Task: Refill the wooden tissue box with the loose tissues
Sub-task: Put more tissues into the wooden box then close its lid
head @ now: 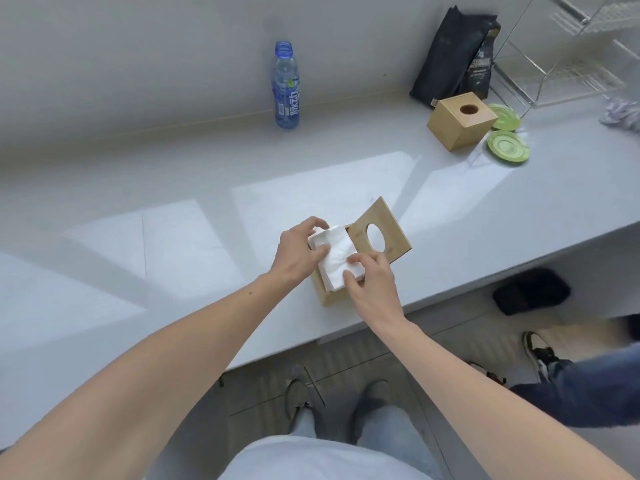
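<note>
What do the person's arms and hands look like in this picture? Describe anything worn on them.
Both arms are bare from hand to the frame edge: no sleeves show. The left hand and right hand wear no gloves, and no rings, watch or bracelet can be seen. Nails look short and unpainted.

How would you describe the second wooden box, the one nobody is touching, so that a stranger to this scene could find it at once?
Start at the long grey counter and follow it to its far right end, by the wall. There, in front of the black bags and left of two green saucers, stands the small wooden cube. Unlike the box under the hands, it is shut, with a small round hole on top.
</note>
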